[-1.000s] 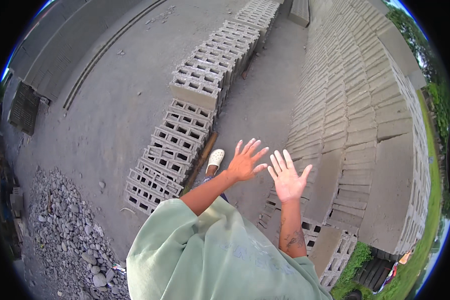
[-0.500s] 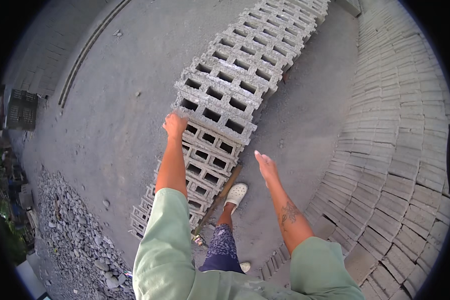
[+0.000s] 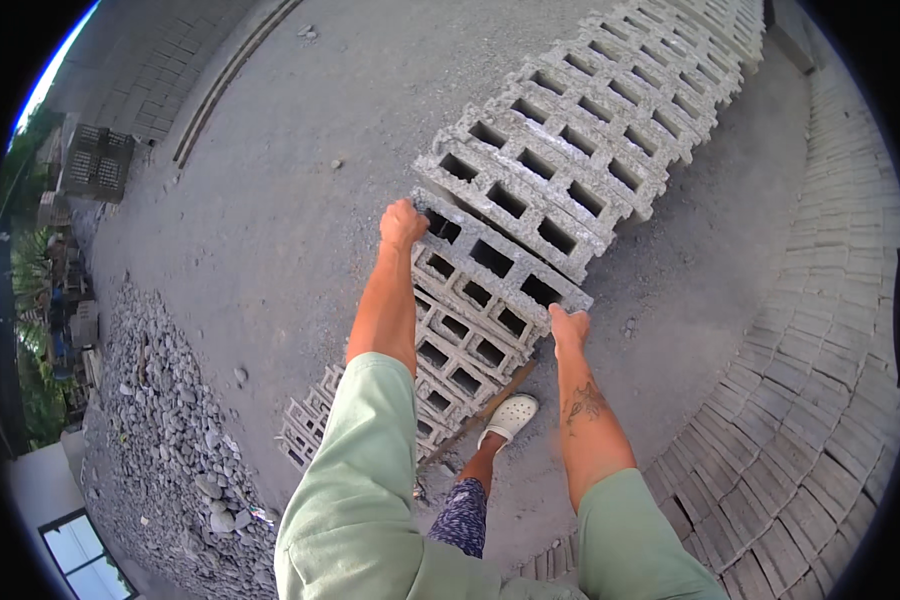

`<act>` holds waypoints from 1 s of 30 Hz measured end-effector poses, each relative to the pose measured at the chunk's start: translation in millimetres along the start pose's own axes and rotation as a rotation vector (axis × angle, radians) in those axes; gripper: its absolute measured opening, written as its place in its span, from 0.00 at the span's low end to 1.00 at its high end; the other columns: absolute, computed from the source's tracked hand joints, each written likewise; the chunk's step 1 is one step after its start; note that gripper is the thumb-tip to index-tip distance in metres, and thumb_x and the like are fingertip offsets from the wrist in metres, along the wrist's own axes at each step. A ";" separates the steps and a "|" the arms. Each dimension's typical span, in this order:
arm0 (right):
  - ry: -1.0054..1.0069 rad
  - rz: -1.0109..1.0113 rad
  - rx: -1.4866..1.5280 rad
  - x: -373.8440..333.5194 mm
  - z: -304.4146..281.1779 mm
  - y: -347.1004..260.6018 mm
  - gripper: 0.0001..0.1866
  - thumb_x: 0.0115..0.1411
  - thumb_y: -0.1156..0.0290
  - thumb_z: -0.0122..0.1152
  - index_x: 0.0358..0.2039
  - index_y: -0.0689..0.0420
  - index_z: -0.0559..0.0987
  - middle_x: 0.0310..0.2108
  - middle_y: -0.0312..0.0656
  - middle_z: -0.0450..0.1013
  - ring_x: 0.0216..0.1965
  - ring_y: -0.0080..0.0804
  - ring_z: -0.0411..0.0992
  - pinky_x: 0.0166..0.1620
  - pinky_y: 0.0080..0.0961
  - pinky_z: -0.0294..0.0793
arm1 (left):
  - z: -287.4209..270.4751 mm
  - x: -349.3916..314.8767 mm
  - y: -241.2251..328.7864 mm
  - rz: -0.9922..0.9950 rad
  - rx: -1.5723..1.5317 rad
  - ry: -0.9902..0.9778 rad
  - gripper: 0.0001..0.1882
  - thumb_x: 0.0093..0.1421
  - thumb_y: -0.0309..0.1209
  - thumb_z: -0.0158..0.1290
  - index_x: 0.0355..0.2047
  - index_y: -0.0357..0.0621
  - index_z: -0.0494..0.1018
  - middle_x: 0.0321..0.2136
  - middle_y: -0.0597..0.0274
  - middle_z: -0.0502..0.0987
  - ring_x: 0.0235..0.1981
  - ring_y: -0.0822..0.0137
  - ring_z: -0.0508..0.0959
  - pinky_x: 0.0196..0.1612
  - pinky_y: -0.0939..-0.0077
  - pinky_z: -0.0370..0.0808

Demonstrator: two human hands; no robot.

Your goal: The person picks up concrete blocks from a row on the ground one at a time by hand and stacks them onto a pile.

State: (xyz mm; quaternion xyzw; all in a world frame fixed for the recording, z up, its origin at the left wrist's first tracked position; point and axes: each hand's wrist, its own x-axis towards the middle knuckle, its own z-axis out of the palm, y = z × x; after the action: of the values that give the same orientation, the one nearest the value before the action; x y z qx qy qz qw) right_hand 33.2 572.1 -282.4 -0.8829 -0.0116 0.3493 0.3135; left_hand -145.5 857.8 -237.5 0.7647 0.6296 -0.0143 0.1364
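A grey concrete hollow block with three square holes lies across the pile, one end toward each of my hands. My left hand is closed around its left end, with the fingers curled over the edge. At the right end, my right hand grips the near corner. A narrow gap parts this block from the long upper row of hollow blocks beyond it. Below and nearer to me runs a lower row of similar blocks, which partly shows between my forearms.
Stacked grey blocks form a curved wall on the right. Gravel and stones are heaped at the left. My shoe stands beside a wooden board along the lower row. Dark crates sit at the far left.
My right hand has come in from the open air to the block's right end. The block has shifted slightly away from the row behind it. My view has swung left.
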 end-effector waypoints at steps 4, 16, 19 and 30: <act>-0.075 0.003 0.109 3.4 -46.7 32.0 0.28 0.42 0.64 0.65 0.37 0.75 0.71 0.39 0.61 0.70 0.42 0.48 0.71 0.43 0.35 0.68 | -26.3 -80.7 19.4 0.032 0.015 -0.026 0.14 0.40 0.34 0.52 0.25 0.35 0.74 0.27 0.40 0.76 0.32 0.44 0.77 0.36 0.56 0.74; 0.279 0.290 -0.169 -312.2 -260.5 299.2 0.30 0.34 0.53 0.65 0.27 0.71 0.75 0.30 0.63 0.72 0.37 0.56 0.71 0.44 0.39 0.69 | -46.1 -417.8 40.4 0.348 0.006 -0.450 0.19 0.40 0.40 0.57 0.27 0.36 0.72 0.24 0.42 0.76 0.29 0.45 0.76 0.35 0.56 0.72; 0.297 0.398 -0.169 -420.6 -315.1 341.8 0.27 0.36 0.51 0.62 0.23 0.68 0.76 0.28 0.58 0.73 0.33 0.51 0.72 0.38 0.42 0.71 | -79.6 -508.1 58.6 0.507 0.136 -0.522 0.24 0.38 0.42 0.59 0.32 0.37 0.73 0.25 0.42 0.76 0.30 0.44 0.76 0.35 0.55 0.72; 1.072 0.853 0.383 -816.7 -334.0 473.8 0.21 0.33 0.58 0.63 0.15 0.68 0.73 0.18 0.59 0.70 0.25 0.55 0.71 0.33 0.41 0.70 | -161.0 -825.8 112.4 1.526 0.293 -0.502 0.26 0.35 0.46 0.60 0.27 0.34 0.75 0.23 0.41 0.75 0.29 0.42 0.76 0.33 0.54 0.71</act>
State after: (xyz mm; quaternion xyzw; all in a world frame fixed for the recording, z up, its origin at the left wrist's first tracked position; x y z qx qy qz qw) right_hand -469.6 -186.3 136.2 -0.7901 0.5525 -0.0452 0.2615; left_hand -231.8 83.1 98.7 0.9670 -0.1220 -0.1706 0.1444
